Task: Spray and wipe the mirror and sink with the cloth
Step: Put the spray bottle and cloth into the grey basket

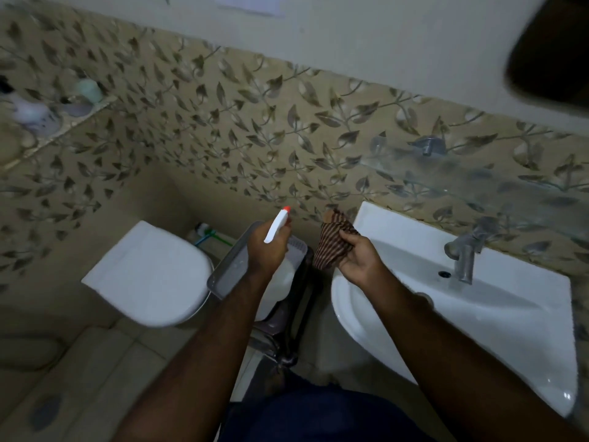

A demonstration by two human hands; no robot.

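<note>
Head view. The spray bottle [276,250] is held in the left hand [266,250], whose fingers are wrapped around the neck below the white trigger head. The orange nozzle tip is directed up and away from the body, toward the leaf-patterned tiled wall [223,122]. This grip appears to be chosen so that the trigger can be worked with one hand. The translucent body of the bottle hangs below the fist, in front of a grey basket [229,269] that stands between the toilet [153,275] and the sink [478,314].

The striped cloth [333,245] is clamped in the right hand [358,260], bunched between thumb and fingers, with a loose end projecting upward. It is held just beside the left rim of the sink. The cloth is likely kept in this hand so that wiping can follow spraying without anything being set down.

The two hands are held apart, side by side, each closed on its own item.

The sink is positioned to the right, and its basin appears bare. A metal tap [463,250] is mounted at the back edge. A glass shelf [478,173] is fixed to the wall above the tap. A dark rounded shape [548,55] at the upper right corner may be the mirror; this cannot be confirmed. Neither surface is touched by the cloth. It is judged that spraying has not yet begun.
</note>
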